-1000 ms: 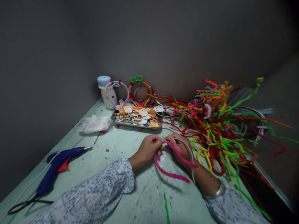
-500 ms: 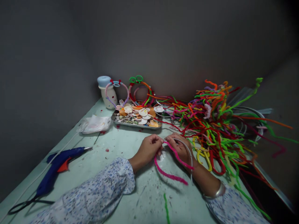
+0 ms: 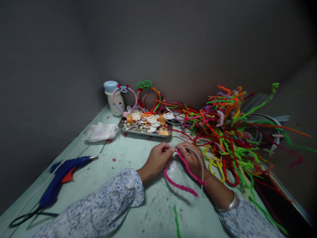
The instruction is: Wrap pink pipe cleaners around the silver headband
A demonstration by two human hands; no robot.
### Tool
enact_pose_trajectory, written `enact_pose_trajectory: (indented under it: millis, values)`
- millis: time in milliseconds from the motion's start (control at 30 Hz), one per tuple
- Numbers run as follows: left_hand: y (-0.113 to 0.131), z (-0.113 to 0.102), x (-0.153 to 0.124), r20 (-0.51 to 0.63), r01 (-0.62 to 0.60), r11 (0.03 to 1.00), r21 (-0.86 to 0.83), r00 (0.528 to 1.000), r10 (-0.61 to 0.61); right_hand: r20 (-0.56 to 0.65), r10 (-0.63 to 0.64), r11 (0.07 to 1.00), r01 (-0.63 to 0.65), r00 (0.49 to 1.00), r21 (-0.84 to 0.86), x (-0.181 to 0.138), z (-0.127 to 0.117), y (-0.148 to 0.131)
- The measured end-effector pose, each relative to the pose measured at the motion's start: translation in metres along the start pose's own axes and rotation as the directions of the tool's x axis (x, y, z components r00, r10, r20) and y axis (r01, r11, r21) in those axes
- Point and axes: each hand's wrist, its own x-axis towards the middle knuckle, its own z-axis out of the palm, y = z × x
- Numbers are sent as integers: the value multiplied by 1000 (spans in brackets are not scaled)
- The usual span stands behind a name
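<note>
A glue gun [image 3: 54, 185], a tray [image 3: 138, 133] of shells [image 3: 151, 119] and heaped pipe cleaners [image 3: 230, 110] mark this stained table [image 3: 123, 153] as a craft workspace.

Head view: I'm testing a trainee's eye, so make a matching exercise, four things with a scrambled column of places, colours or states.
1 Glue gun
2 Metal tray
3 Jar
4 Pink fuzzy strands

A Topped with a light-blue lid
B Held between the left hand and right hand
C Dark blue with an orange-red trigger
D Holding shells

Pairs: 1-C, 2-D, 3-A, 4-B
</note>
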Motion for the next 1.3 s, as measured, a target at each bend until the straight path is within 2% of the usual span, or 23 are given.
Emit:
enact_pose_trajectory:
  millis: [267,533,733,1300]
  values:
    - [0,1,2,-86,6,995,98,996,2,3,-29,1000,29,1000,-7,0,2,2]
    - [-3,0,1,-103,-50,984,169,992,68,-12,-43,998,42,999,-39,0,2,0]
    - [1,0,-3,-75,-61,989,137,995,72,-19,-30,999,29,999,-28,0,0,0]
    - [-6,1,0,-135,-110,951,287,979,154,2,-51,997,51,999,-62,-1,0,-4]
